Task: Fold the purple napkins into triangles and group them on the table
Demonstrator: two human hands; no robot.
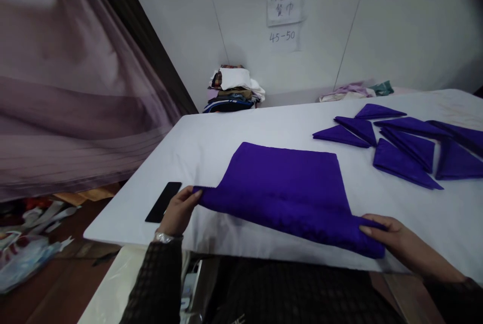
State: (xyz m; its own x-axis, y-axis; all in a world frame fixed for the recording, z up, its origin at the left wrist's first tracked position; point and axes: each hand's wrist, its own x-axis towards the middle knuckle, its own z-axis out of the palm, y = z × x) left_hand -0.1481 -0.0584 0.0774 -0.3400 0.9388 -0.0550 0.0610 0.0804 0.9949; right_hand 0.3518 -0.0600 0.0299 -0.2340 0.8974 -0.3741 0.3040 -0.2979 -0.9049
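Note:
A purple cloth napkin [287, 183] lies spread on the white-covered table [211, 133], its near edge lifted toward me. My left hand [180, 209] pinches the near left corner between thumb and fingers. At the near right corner, my right hand [394, 236] grips the cloth the same way. The lifted edge runs between both hands and sags a little, while the far part rests flat. Close beside my left hand lies a flat black phone-like slab [163, 202].
Several folded purple triangles [407, 160] lie at the table's right. Behind the table's far edge is a stack of folded clothes [234, 90], with more cloth [354, 91] farther right. A mauve curtain [75, 87] hangs at left; plastic bags [30, 253] lie on the floor.

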